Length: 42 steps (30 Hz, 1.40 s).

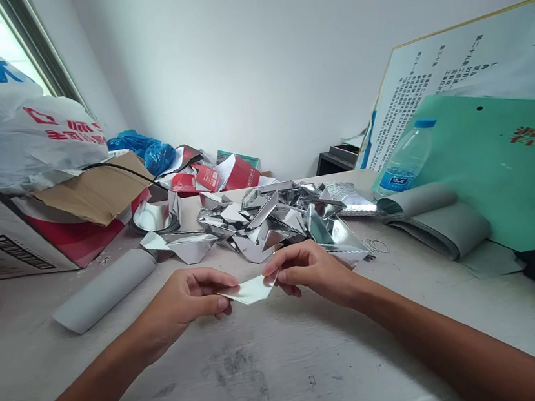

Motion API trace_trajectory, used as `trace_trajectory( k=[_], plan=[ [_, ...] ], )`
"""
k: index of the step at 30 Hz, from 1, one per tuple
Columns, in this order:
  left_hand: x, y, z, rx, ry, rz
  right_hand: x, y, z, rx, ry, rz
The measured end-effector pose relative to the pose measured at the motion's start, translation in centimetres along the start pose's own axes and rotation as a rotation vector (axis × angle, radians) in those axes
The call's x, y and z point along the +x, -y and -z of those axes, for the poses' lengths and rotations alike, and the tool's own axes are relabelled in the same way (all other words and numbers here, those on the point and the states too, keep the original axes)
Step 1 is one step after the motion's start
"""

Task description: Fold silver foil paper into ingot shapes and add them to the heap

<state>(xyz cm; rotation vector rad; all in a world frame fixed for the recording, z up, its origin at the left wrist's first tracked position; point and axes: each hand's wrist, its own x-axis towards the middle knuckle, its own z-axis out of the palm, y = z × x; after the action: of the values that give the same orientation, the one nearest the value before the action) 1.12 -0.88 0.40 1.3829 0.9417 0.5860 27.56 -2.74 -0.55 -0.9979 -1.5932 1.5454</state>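
Note:
Between my hands, a little above the table, is a small folded piece of foil paper (252, 290), pale and shiny on its upper face. My left hand (189, 298) pinches its left end between thumb and fingers. At the right end, my right hand (308, 270) grips the corner the same way. Just beyond my hands lies a heap of folded silver foil pieces (269, 216), many boat-like in shape. One folded foil piece (190, 248) sits at the heap's left edge.
Left are a grey paper roll (107, 288), a curled foil stack (155, 214) and a cardboard box (7, 226) under plastic bags (40, 137). Right are a plastic bottle (404, 161), grey rolled sheets (435, 219), rubber bands (376, 245) and a green folder (498, 172). The table (288, 367) is scuffed.

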Motion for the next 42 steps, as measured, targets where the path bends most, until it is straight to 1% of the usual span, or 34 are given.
trace_trajectory(
  k=[4,7,10,14,17,20,25,30,35,42],
  plan=[
    [-0.1,-0.3,0.3,0.099,0.048,0.012,-0.1,0.3,0.0,-0.040,-0.002,-0.008],
    [-0.1,-0.5,0.2,0.162,-0.006,0.037,0.0,0.6,-0.3,-0.097,-0.019,-0.050],
    [0.0,-0.4,0.1,0.175,-0.052,0.068,0.1,0.4,-0.3,-0.110,-0.014,-0.044],
    [0.0,0.1,0.0,0.178,-0.043,0.069,0.3,0.1,0.0,-0.125,-0.020,-0.032],
    [0.1,0.4,0.2,0.198,-0.037,0.076,0.4,0.0,0.1,-0.137,-0.036,-0.062],
    [0.2,0.6,0.3,0.263,-0.034,0.084,0.4,0.0,0.1,-0.163,-0.045,-0.087],
    [0.3,0.4,0.3,0.334,-0.016,0.044,0.3,0.1,0.3,-0.195,-0.015,-0.050],
    [0.2,0.0,0.3,0.374,-0.057,-0.020,0.1,0.3,0.4,-0.233,0.022,-0.026],
    [0.5,0.1,0.6,0.393,-0.118,-0.097,0.1,0.6,0.1,-0.173,0.048,-0.031],
    [0.4,0.4,0.8,0.392,-0.131,-0.127,-0.1,0.9,0.2,-0.141,0.049,-0.051]
  ],
)
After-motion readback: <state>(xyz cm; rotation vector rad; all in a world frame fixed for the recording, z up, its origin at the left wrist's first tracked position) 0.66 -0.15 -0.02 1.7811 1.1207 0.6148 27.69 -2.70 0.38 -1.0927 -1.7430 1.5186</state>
